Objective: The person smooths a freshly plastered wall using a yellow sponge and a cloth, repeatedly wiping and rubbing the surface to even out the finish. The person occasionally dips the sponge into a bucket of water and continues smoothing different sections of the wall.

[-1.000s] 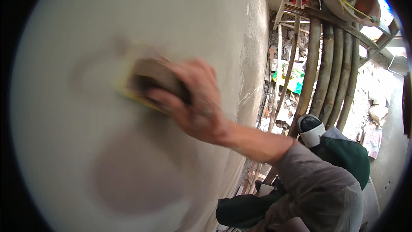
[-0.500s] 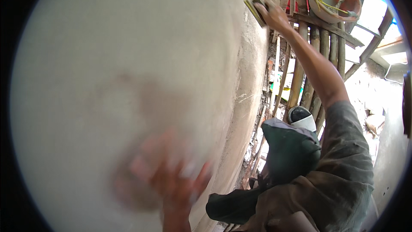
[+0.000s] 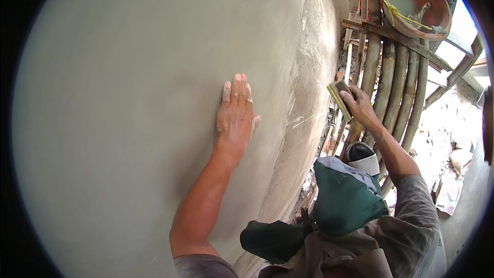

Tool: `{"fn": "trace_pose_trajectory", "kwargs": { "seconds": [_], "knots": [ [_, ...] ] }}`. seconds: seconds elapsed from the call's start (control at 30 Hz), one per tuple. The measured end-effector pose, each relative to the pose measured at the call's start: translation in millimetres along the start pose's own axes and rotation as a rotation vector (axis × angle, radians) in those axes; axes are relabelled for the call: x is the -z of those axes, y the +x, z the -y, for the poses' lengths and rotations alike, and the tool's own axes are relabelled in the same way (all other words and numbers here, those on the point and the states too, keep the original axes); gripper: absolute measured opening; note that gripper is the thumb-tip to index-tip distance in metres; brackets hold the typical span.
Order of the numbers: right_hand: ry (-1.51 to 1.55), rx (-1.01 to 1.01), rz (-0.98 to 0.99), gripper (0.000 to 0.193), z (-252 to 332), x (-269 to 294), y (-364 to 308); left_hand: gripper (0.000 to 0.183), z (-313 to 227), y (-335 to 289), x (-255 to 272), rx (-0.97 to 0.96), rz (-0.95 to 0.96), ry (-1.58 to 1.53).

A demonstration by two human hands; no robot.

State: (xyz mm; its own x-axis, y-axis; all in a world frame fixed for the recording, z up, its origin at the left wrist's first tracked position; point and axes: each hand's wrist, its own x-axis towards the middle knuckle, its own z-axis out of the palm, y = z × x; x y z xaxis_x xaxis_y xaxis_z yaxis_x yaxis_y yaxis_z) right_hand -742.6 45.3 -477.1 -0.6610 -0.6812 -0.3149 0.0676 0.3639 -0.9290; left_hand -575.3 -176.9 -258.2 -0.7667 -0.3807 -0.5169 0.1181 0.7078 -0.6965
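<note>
A wide, smooth grey plastered wall (image 3: 128,72) fills the left and middle of the view. My left hand (image 3: 235,116) lies flat against it, fingers stretched upward and close together, with pale plaster smears on the fingertips. Off the wall's right side, my right hand (image 3: 363,107) grips a sponge float (image 3: 339,100) by its back. The float has a dark backing and a yellowish-green edge; its face is turned toward the wall and looks a little apart from it.
An orange bucket (image 3: 443,7) with cloudy liquid and a yellow cord stands at the upper right. Bamboo poles (image 3: 371,72) form a slatted platform below it, crossed by a wooden plank (image 3: 399,36). A rounded white-and-dark object (image 3: 364,158) sits near my green-clad legs (image 3: 339,203).
My left hand, blurred lower down before, has moved up and now rests on the wall. My right hand has come down and nearer with the sponge float, away from the wall's upper edge.
</note>
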Motion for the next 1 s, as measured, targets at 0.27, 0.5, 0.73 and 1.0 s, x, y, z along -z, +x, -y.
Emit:
{"fn": "trace_pose_trajectory", "kwargs": {
  "seconds": [0.27,0.5,0.73,1.0],
  "knots": [
    [0.097,-0.135,-0.02,0.041,-47,13,-26,0.072,-7,-2,1,0.075,-0.12,-0.229],
    [0.276,-0.18,-0.008,0.042,-16,3,-48,0.065,-112,-46,-63,-0.166,-0.153,-0.868],
    [0.304,-0.048,-0.293,0.032,7,55,-51,0.063,-277,-93,-127,-0.115,0.31,-1.369],
    [0.084,0.375,-0.977,0.044,94,218,53,0.067,-304,-121,-118,0.008,0.431,-1.801]
  ]
}}
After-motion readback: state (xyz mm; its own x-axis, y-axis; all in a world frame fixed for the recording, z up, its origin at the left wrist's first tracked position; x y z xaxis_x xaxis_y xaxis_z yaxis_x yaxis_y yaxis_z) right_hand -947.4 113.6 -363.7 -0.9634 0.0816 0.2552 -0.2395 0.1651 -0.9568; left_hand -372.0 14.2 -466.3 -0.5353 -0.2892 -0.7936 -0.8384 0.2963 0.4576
